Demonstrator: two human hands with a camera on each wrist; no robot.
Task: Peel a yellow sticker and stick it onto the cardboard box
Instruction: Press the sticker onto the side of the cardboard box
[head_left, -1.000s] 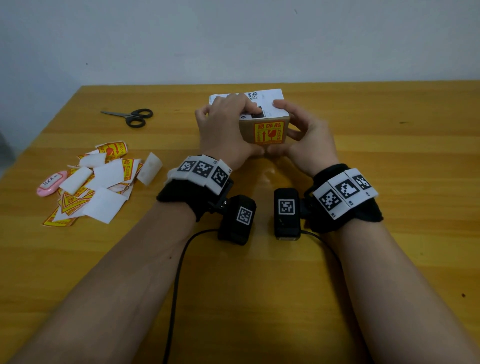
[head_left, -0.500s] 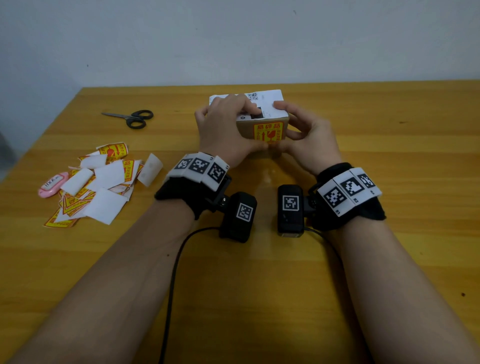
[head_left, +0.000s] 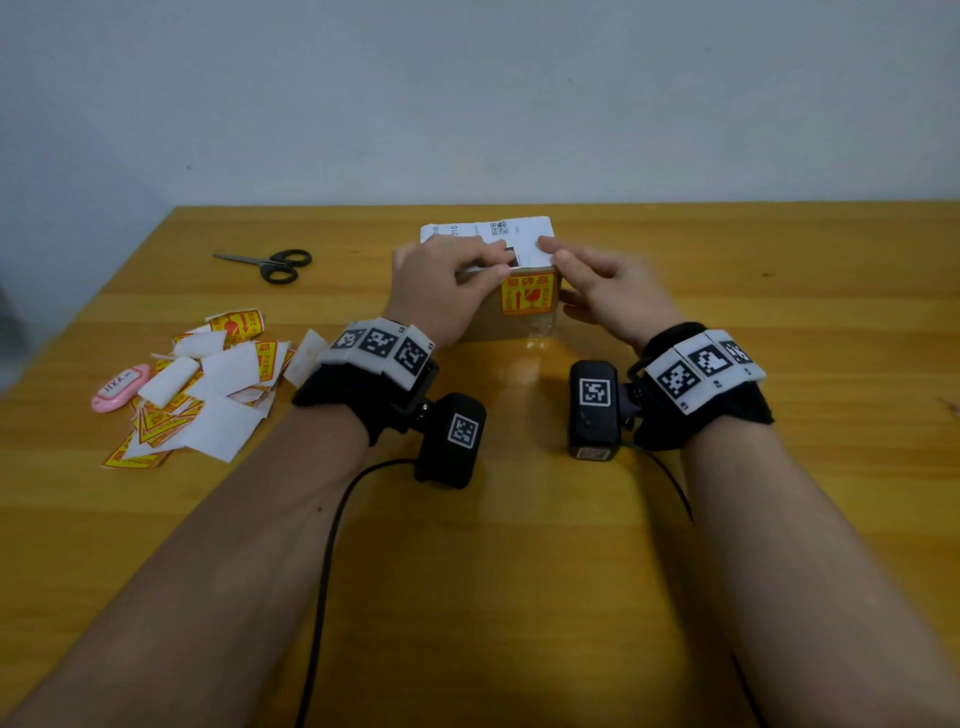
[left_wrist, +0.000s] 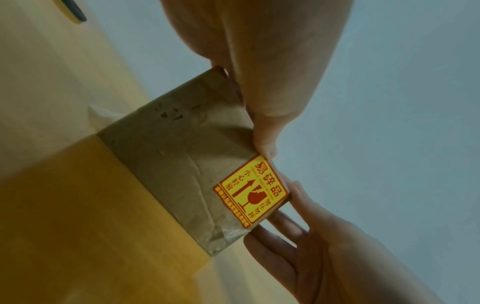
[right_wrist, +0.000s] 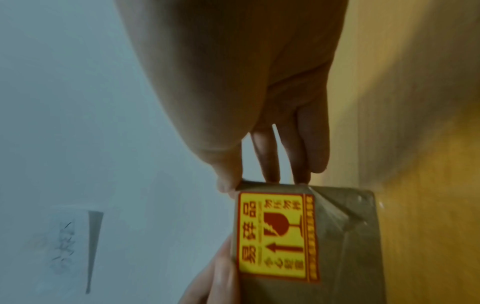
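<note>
Head view: cardboard box (head_left: 511, 312) sits on the table (head_left: 779, 322) at 12 o'clock from the wrists, a yellow sticker (head_left: 528, 294) already on its near face. Left hand (head_left: 441, 283) curls over the box's top left edge; right hand (head_left: 608, 291) holds the right end, fingers on the white label (head_left: 519, 241) on top. Loose stickers (head_left: 192, 384) lie at 9 o'clock, scissors (head_left: 275, 262) at 10 o'clock. Left wrist view: adds wrinkled paper wrap and right fingers (left_wrist: 298, 218) against the side wall. Right wrist view: shows the thumb at the sticker's corner, unseen from above. Risk, judged: poor pressing over wrinkles could leave the sticker edges lifting.
</note>
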